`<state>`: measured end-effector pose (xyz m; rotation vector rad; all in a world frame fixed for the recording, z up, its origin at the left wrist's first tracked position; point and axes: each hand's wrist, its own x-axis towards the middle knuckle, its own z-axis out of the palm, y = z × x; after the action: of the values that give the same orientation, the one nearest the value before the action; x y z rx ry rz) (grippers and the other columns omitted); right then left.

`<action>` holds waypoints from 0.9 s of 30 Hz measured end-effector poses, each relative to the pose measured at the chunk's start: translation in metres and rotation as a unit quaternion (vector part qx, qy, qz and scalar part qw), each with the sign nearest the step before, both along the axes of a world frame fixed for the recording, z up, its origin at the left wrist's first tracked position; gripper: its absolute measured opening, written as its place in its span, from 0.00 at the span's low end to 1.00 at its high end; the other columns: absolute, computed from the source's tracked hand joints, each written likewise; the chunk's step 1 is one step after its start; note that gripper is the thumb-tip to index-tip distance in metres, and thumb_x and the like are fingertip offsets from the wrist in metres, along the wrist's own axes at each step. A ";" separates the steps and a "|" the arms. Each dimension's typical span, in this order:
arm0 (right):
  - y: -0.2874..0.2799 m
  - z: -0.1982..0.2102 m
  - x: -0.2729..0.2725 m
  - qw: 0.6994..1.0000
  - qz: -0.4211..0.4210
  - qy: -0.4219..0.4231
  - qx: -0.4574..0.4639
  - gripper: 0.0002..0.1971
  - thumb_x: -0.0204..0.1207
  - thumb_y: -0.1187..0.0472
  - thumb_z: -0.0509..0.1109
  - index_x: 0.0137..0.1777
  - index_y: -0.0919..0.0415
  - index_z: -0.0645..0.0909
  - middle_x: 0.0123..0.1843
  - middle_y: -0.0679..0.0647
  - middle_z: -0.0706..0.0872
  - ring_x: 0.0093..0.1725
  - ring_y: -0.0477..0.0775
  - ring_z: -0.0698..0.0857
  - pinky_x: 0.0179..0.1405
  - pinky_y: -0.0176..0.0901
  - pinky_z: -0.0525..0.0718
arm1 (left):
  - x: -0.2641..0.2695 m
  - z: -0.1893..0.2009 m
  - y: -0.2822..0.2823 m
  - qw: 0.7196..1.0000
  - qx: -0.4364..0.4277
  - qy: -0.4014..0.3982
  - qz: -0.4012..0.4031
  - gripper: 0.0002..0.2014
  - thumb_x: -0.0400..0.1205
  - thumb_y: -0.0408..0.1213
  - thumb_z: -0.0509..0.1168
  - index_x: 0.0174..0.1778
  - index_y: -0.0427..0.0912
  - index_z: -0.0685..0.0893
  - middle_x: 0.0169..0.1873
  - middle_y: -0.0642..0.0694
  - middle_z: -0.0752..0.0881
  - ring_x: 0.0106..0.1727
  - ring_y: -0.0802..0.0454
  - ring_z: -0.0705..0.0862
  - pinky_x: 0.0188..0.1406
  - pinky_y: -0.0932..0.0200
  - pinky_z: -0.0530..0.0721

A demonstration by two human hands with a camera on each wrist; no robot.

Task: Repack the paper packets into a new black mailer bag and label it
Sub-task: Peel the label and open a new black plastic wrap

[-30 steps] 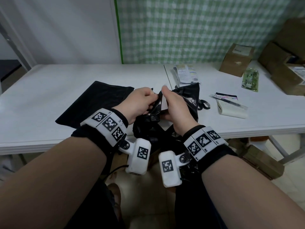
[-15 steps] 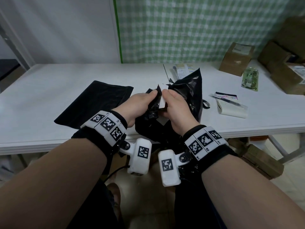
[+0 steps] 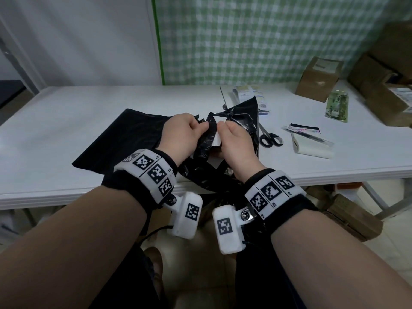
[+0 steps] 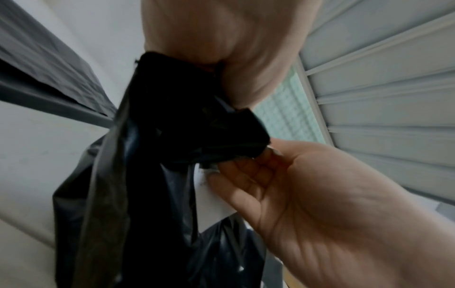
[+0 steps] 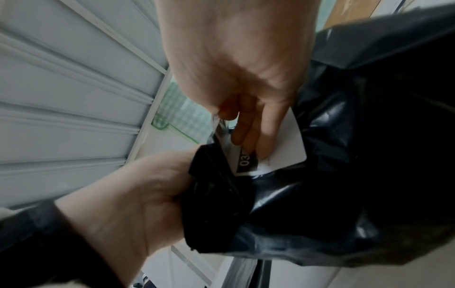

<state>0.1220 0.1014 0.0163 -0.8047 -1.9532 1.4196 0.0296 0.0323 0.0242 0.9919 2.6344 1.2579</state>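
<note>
Head view: left hand (image 3: 185,134) grips crumpled black bag (image 3: 243,121) above near surface (image 3: 66,139) edge, right hand (image 3: 236,141) just right pinches white label (image 5: 283,148) stuck on it, label long axis running toward wrists

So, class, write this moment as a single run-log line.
stage: peeling label off old bag | left hand: grips crumpled black bag | right hand: pinches white label | flat new bag: untouched on table
</note>
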 end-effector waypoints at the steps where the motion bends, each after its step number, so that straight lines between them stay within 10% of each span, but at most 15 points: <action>1: 0.001 0.001 0.001 1.000 -0.004 -0.007 0.020 0.20 0.80 0.54 0.59 0.27 0.57 0.63 0.26 0.50 0.69 0.32 0.51 0.70 0.40 0.52 0.76 | 0.000 0.001 0.000 1.000 -0.018 0.022 0.001 0.13 0.81 0.45 0.64 0.36 0.40 0.79 0.25 0.53 0.75 0.35 0.51 0.76 0.37 0.60 0.69; 11: 0.004 0.007 0.001 0.987 0.020 -0.065 0.147 0.23 0.85 0.58 0.56 0.25 0.57 0.61 0.25 0.49 0.67 0.28 0.48 0.67 0.35 0.43 0.61 | 0.007 0.009 0.005 0.989 -0.118 0.090 0.005 0.06 0.83 0.33 0.51 0.42 0.39 0.69 0.37 0.43 0.76 0.41 0.41 0.74 0.39 0.52 0.71; 19: 0.002 0.002 -0.003 0.996 0.017 -0.047 0.070 0.21 0.81 0.55 0.56 0.25 0.57 0.65 0.26 0.55 0.75 0.39 0.72 0.86 0.49 0.67 0.84 | 0.004 0.000 -0.001 0.976 -0.148 0.157 -0.001 0.05 0.83 0.31 0.50 0.41 0.39 0.66 0.26 0.48 0.69 0.34 0.41 0.73 0.30 0.53 0.66; 27: 0.003 0.007 0.003 0.998 0.030 -0.047 0.040 0.19 0.81 0.60 0.56 0.27 0.60 0.67 0.27 0.58 0.75 0.28 0.61 0.83 0.38 0.59 0.88 | -0.004 -0.002 -0.005 0.977 -0.168 0.134 0.012 0.05 0.83 0.32 0.50 0.41 0.39 0.66 0.29 0.46 0.71 0.36 0.40 0.74 0.33 0.50 0.67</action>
<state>0.1249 0.1045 0.0236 -0.7945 -2.1072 1.3509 0.0256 0.0274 0.0223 1.1374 2.9297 0.6823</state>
